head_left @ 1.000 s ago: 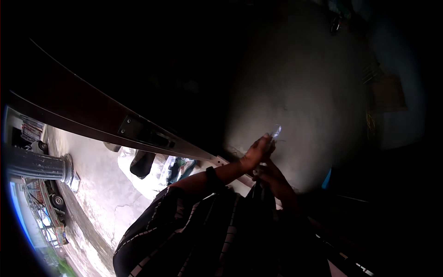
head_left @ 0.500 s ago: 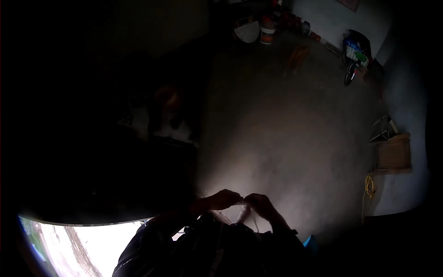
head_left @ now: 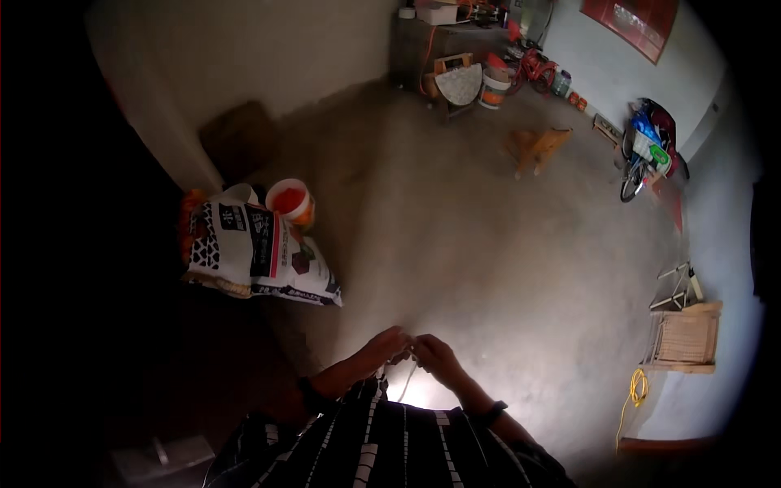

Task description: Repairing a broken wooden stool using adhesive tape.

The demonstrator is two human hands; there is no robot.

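Both of my hands are close together in front of my body at the lower middle, fingertips almost meeting. My left hand (head_left: 386,346) is closed in a pinch, its fingers curled and partly hidden. Beside it, my right hand (head_left: 438,359) is also closed, bent inward toward the left. A thin pale cord (head_left: 406,386) hangs down from between the fingers against the bright floor. The exact grip of each hand on it is too small and dark to make out.
White printed sacks (head_left: 260,252) and a bucket with red contents (head_left: 290,201) stand at left. A low wooden stool (head_left: 542,151) sits farther off. On the right are a bicycle (head_left: 643,167), a folded wooden chair (head_left: 685,335) and a coiled yellow cable (head_left: 639,388). A cluttered table (head_left: 464,32) stands at the back.
The picture has brightened, revealing the sacks and room. The bright outdoor area at lower left is gone from view. My hands have drawn closer together, and surrounding things sit lower in the picture.
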